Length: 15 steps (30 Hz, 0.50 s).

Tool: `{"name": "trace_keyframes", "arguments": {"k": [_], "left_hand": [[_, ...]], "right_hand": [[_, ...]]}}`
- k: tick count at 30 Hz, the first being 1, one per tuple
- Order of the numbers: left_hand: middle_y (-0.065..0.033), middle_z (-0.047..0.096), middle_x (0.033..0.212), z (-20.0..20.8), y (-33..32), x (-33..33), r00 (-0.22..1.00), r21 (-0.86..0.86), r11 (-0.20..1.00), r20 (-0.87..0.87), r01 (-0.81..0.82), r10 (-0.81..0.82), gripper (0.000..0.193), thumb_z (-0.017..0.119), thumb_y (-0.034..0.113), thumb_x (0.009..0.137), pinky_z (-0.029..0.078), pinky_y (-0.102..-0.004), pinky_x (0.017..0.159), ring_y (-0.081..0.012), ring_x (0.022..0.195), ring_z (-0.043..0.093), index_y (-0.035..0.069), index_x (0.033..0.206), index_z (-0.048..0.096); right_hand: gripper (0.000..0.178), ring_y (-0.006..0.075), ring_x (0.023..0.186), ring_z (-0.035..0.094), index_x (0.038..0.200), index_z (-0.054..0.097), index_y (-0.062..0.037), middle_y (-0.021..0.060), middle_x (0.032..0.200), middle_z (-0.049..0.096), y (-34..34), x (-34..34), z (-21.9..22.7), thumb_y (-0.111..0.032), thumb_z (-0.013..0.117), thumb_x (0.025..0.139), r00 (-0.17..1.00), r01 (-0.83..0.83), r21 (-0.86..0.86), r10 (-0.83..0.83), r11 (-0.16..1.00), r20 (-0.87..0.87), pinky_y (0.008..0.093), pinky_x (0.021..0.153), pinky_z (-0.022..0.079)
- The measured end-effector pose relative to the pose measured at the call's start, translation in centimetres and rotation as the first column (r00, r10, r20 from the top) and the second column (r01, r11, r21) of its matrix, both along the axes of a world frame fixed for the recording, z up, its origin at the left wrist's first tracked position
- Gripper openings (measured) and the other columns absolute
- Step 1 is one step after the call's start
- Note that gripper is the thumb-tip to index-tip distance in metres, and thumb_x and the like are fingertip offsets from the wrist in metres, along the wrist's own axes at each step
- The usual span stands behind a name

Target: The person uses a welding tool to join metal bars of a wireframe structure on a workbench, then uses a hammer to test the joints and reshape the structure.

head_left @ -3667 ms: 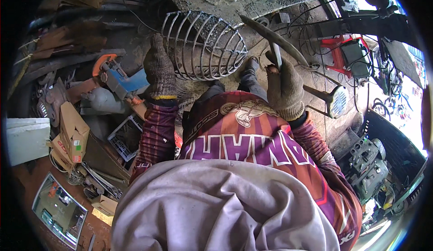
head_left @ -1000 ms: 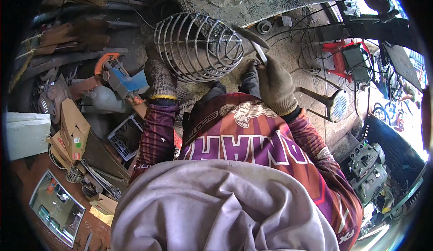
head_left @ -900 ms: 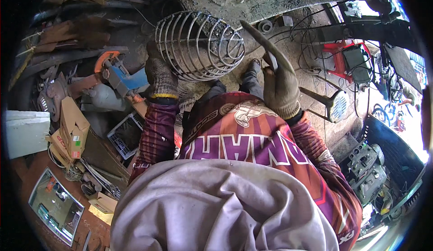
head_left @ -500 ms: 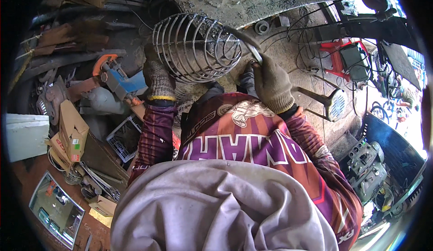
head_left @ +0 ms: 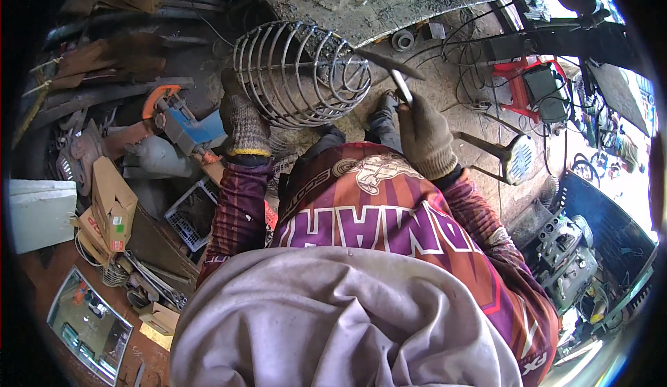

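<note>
A round cage of welded metal rods (head_left: 303,74) hangs in front of me, its ringed end turned to the right. My left hand (head_left: 246,119), in a knitted work glove, is closed on the cage's left side; its fingertips are partly hidden. To the right of the cage, my gloved right hand (head_left: 425,137) is wrapped round the metal handle of a chipping hammer (head_left: 392,66). The hammer's long, tapered head lies crosswise beyond the hand, with its left tip close to the ringed end. Whether the tip touches the rods I cannot tell.
A grimy metal worktable (head_left: 375,5) stands ahead. To the right are a round-topped metal stool (head_left: 517,159), a red plastic stool (head_left: 513,85) carrying a dark box, and loose cables. On the left lie a blue-and-orange machine (head_left: 191,126), a grey cylinder (head_left: 158,155) and a cardboard box (head_left: 108,203).
The chipping hammer's head has swung right and slightly down, and my right hand has turned and shifted a little right with it. My left hand and the cage have barely moved.
</note>
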<state>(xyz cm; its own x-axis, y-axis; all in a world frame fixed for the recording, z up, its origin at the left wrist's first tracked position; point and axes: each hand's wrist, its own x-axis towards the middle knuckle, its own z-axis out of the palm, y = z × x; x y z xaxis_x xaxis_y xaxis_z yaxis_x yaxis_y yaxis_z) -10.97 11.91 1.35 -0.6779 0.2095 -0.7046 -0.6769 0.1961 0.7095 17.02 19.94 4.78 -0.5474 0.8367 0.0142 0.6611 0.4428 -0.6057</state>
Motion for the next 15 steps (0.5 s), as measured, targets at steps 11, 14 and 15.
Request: {"name": "trace_keyframes", "arguments": {"k": [11, 14, 15], "left_hand": [[-0.0162, 0.063, 0.125, -2.7, -0.7, -1.2, 0.999, -0.199, 0.979, 0.0, 0.039, -0.04, 0.073, 0.044, 0.064, 0.096, 0.052, -0.042, 0.083, -0.028, 0.102, 0.064, 0.0, 0.129, 0.058], [-0.0155, 0.062, 0.127, -2.9, -1.3, -1.1, 0.999, -0.165, 0.986, -0.01, 0.037, -0.039, 0.071, 0.044, 0.063, 0.097, 0.05, -0.0427, 0.086, -0.0281, 0.105, 0.062, 0.001, 0.13, 0.057], [-0.0151, 0.061, 0.128, -2.9, -1.3, -1.1, 0.999, -0.136, 0.99, -0.012, 0.033, -0.035, 0.071, 0.043, 0.062, 0.097, 0.049, -0.043, 0.088, -0.0282, 0.107, 0.062, 0.002, 0.131, 0.057]], "right_hand": [[0.029, 0.04, 0.074, 0.066, 0.119, 0.059, -0.0073, 0.0187, 0.083, 0.066, 0.2, 0.4, -1.1, -0.023, 0.056, 0.096, 0.988, 0.003, 0.058, 0.006, 0.998, -0.153, 0.048, 0.063, 0.051], [0.029, 0.0397, 0.074, 0.066, 0.12, 0.059, -0.0077, 0.0199, 0.083, 0.066, 0.3, -0.2, -0.2, -0.022, 0.057, 0.096, 0.993, -0.025, 0.056, 0.031, 0.998, -0.117, 0.048, 0.063, 0.051], [0.029, 0.0388, 0.075, 0.066, 0.121, 0.059, -0.0075, 0.0206, 0.083, 0.066, 0.4, -0.5, 0.2, -0.021, 0.057, 0.096, 0.998, -0.058, 0.047, 0.056, 0.997, 0.04, 0.0473, 0.064, 0.051]]}}
